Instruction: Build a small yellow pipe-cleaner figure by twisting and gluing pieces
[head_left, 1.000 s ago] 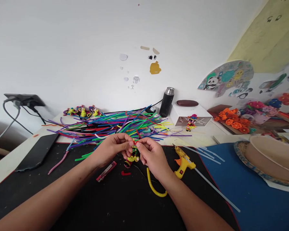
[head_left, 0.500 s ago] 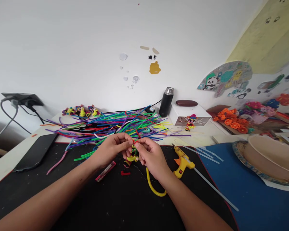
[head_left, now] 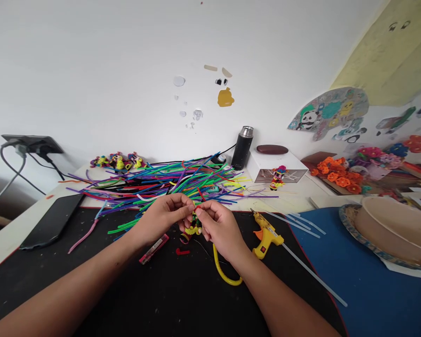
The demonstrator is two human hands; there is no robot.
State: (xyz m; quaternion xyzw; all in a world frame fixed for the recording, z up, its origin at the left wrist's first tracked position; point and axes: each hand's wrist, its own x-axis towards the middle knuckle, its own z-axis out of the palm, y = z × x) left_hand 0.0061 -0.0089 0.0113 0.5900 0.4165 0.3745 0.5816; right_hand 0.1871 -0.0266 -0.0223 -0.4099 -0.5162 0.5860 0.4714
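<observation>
Above the black mat (head_left: 154, 299), my left hand (head_left: 166, 215) and my right hand (head_left: 219, 227) meet, each in a pinch. Between them is a small pipe-cleaner figure (head_left: 192, 230) in yellow, green and red, partly hidden by the fingers. Both thumbs and forefingers press on its red top part. A short red piece (head_left: 183, 252) lies on the mat just below. Left of it rests a narrow pink packet (head_left: 154, 249). A curved yellow pipe cleaner (head_left: 228, 281) lies under my right wrist.
A yellow glue gun (head_left: 266, 236) with a clear glue stick lies right of my hands. Behind stretches a heap of coloured pipe cleaners (head_left: 175, 180). A phone (head_left: 52, 222) is at left. A black thermos (head_left: 242, 149), a white box (head_left: 275, 164) and finished figures stand along the wall.
Both hands stay nearly in place, with only slight finger movement at the figure's red top. The view has shifted very slightly.
</observation>
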